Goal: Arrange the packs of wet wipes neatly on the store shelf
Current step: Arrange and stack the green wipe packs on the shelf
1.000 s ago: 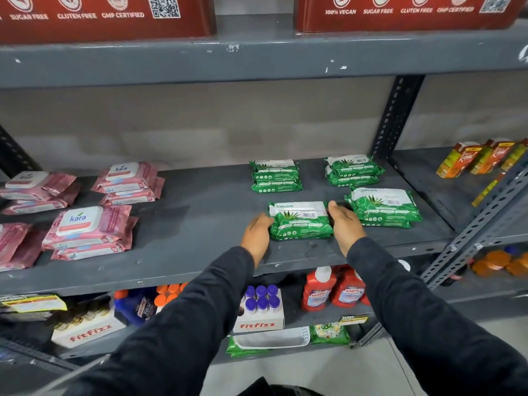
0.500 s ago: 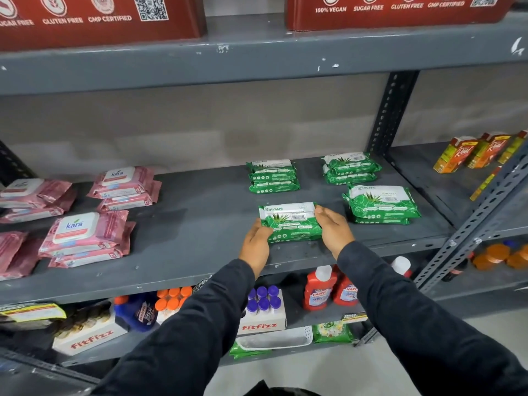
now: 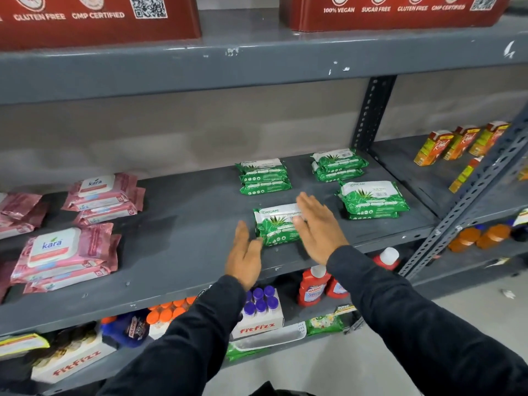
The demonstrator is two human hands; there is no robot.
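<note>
A green Origami wipes stack (image 3: 275,224) lies near the front of the grey middle shelf (image 3: 183,252). My left hand (image 3: 244,254) hovers flat just left of it, fingers apart, holding nothing. My right hand (image 3: 317,224) is lifted over the stack's right end, palm open, covering part of it. Three more green stacks rest on the shelf: back middle (image 3: 264,177), back right (image 3: 338,165) and front right (image 3: 373,200). Pink Kara wipes packs lie at the left, one pile behind (image 3: 104,195) and one in front (image 3: 67,255).
A perforated upright (image 3: 373,112) stands behind the green stacks. Orange cartons (image 3: 460,142) line the neighbouring shelf on the right. Red boxes (image 3: 97,18) sit on the shelf above. Below are red bottles (image 3: 313,285), a Fitfizz box (image 3: 261,314) and orange-capped bottles (image 3: 168,311).
Both hands have let go of the front green stack and pulled back from it, fingers spread. The stack stays where it was on the shelf.
</note>
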